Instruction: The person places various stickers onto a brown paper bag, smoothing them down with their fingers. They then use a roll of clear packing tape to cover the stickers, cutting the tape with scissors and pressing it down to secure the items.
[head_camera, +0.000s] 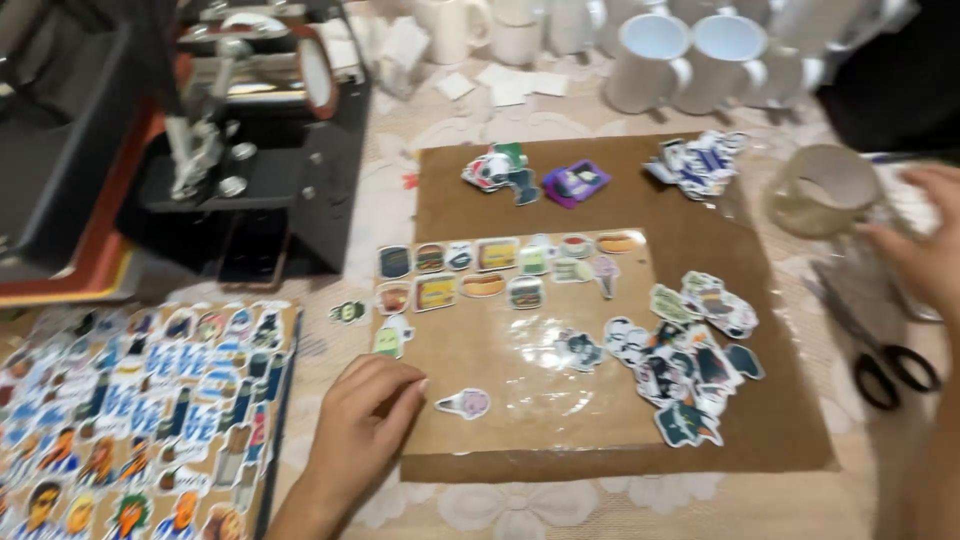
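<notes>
Cut-out stickers (500, 275) get arranged on taped cardboard (720, 440): left hand (365, 425) (empty, loosely curled) presses its near-left edge, right hand (925, 255) grasps tape roll (825, 190).

Your table (600, 505) wears a lacy cloth. A brown board (700, 210) sits mid-table, a sticker sheet (140, 420) at the near left corner, a black press (250, 150) at the far left. White mugs (690, 60) line the far edge; scissors (880, 350) and a tape roll (825, 190) lie right.
</notes>
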